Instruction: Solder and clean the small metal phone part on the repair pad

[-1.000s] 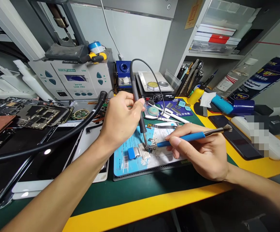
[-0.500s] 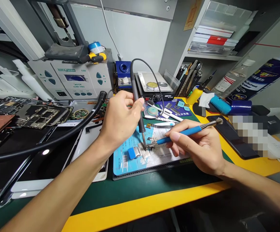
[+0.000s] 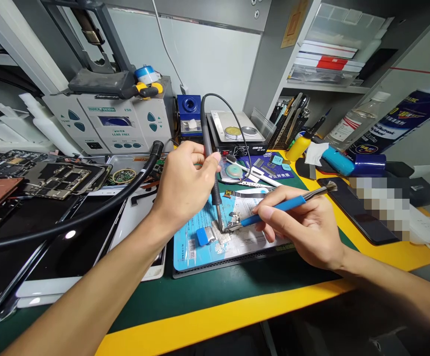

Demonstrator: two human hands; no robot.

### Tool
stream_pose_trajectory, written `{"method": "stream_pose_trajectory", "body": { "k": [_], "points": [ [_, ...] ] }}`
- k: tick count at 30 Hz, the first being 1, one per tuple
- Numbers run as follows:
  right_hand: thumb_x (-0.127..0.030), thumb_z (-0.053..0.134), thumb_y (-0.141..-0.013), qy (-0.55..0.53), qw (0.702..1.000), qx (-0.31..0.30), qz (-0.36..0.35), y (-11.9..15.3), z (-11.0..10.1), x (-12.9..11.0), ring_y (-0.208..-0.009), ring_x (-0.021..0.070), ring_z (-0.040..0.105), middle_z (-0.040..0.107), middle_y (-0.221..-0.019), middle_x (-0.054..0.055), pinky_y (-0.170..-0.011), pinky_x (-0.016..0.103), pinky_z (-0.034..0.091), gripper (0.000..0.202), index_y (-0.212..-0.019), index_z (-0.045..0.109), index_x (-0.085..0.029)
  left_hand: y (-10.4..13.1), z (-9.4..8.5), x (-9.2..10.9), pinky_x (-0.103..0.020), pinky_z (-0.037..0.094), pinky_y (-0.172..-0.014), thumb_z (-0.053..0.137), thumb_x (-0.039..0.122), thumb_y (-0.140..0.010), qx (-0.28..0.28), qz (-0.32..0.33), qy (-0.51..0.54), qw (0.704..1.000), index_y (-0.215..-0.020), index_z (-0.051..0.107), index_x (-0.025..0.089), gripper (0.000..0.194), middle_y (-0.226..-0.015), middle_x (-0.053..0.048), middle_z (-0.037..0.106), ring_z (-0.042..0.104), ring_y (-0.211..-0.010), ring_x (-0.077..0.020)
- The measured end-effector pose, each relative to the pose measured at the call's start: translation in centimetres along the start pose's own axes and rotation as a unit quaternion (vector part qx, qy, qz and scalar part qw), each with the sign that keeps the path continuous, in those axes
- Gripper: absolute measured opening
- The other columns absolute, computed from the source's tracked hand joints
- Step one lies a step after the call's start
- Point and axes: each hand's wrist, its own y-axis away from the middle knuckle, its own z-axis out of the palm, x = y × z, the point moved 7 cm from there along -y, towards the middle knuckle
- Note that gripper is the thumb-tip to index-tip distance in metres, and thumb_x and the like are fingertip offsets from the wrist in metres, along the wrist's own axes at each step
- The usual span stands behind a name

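My left hand point(image 3: 187, 180) is closed around a black soldering iron point(image 3: 215, 193), its tip pointing down at a small metal part point(image 3: 221, 232). Between the fingers of my right hand point(image 3: 304, 222) is a blue-handled tool point(image 3: 281, 208) with a brush at its upper end; its thin lower end is by the iron's tip. The small part lies on a blue and white card point(image 3: 188, 257), beside a piece with a blue tab point(image 3: 202, 236). Contact between the two tips is too small to tell.
A grey heat station point(image 3: 114, 116) stands at the back left, with its black hose point(image 3: 88, 222) crossing above phone screens point(image 3: 77, 230). Behind my hands is a small hot plate point(image 3: 237, 129). A black phone point(image 3: 361, 210) and a yellow bottle point(image 3: 299, 147) are at the right.
The blue-handled tool has shifted slightly left and down, and its lower end is a little closer to the iron's tip. My left hand has hardly moved.
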Motion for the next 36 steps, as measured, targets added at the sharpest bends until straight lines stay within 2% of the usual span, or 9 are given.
{"method": "stream_pose_trajectory", "body": {
  "k": [12, 15, 18, 21, 26, 31, 36],
  "points": [
    [-0.019, 0.068, -0.091, -0.008, 1.000, -0.006, 0.016, -0.2, 0.1, 0.3, -0.048, 0.0100, 0.058, 0.065, -0.063, -0.001, -0.044, 0.021, 0.049, 0.016, -0.076, 0.072, -0.018, 0.1, -0.2, 0.2, -0.023, 0.038, -0.045, 0.066, 0.032, -0.088, 0.002, 0.020, -0.010, 1.000, -0.086, 0.059, 0.019, 0.015, -0.075, 0.000, 0.072, 0.050, -0.047, -0.0078],
    [-0.021, 0.069, -0.091, -0.034, 0.999, 0.009, 0.036, -0.1, -0.2, 0.9, -0.045, 0.0087, 0.056, 0.066, -0.062, -0.001, -0.041, 0.019, 0.044, 0.016, -0.076, 0.071, -0.017, 0.1, -0.3, 0.1, -0.024, 0.035, -0.043, 0.068, 0.034, -0.086, 0.013, 0.005, -0.014, 1.000, -0.086, 0.059, 0.019, 0.017, -0.078, -0.002, 0.073, 0.049, -0.046, -0.0081],
    [-0.027, 0.072, -0.090, -0.070, 0.995, 0.020, 0.065, -0.1, -0.5, 1.6, -0.044, 0.0098, 0.055, 0.065, -0.059, -0.001, -0.042, 0.021, 0.046, 0.015, -0.078, 0.071, -0.017, 0.0, -0.4, -0.1, -0.026, 0.032, -0.042, 0.071, 0.034, -0.084, 0.023, -0.019, -0.003, 1.000, -0.087, 0.057, 0.020, 0.021, -0.082, -0.003, 0.076, 0.048, -0.044, -0.0083],
    [-0.030, 0.074, -0.089, -0.083, 0.993, 0.020, 0.078, -0.2, -0.6, 1.8, -0.043, 0.0101, 0.053, 0.065, -0.057, -0.001, -0.043, 0.022, 0.046, 0.017, -0.078, 0.072, -0.018, 0.0, -0.2, -0.1, -0.027, 0.033, -0.044, 0.074, 0.033, -0.082, 0.016, -0.022, 0.036, 0.999, -0.090, 0.052, 0.022, 0.026, -0.080, -0.003, 0.076, 0.053, -0.048, -0.0108],
    [-0.032, 0.073, -0.089, -0.049, 0.996, 0.001, 0.073, -0.3, -0.2, 1.5, -0.044, 0.0106, 0.055, 0.067, -0.058, 0.001, -0.041, 0.021, 0.044, 0.018, -0.078, 0.073, -0.018, -0.2, -0.1, 0.2, -0.027, 0.033, -0.047, 0.075, 0.032, -0.081, 0.024, -0.003, 0.012, 1.000, -0.085, 0.054, 0.021, 0.024, -0.074, -0.001, 0.074, 0.059, -0.055, -0.0135],
    [-0.033, 0.072, -0.090, -0.016, 0.997, 0.022, 0.068, -0.2, -0.4, 1.2, -0.042, 0.0106, 0.053, 0.063, -0.051, -0.001, -0.040, 0.020, 0.043, 0.021, -0.076, 0.072, -0.018, -0.1, -0.1, 0.2, -0.026, 0.037, -0.051, 0.075, 0.032, -0.081, 0.017, -0.008, 0.023, 1.000, -0.089, 0.049, 0.022, 0.029, -0.074, 0.000, 0.074, 0.063, -0.063, -0.0144],
    [-0.034, 0.073, -0.088, -0.021, 0.997, -0.003, 0.068, -0.2, -0.1, 1.2, -0.044, 0.0113, 0.056, 0.069, -0.062, 0.002, -0.040, 0.021, 0.046, 0.020, -0.077, 0.073, -0.018, -0.1, -0.1, 0.1, -0.027, 0.037, -0.049, 0.075, 0.033, -0.081, 0.020, -0.014, 0.013, 1.000, -0.090, 0.048, 0.022, 0.030, -0.076, -0.001, 0.074, 0.063, -0.061, -0.0143]
  ]
}}
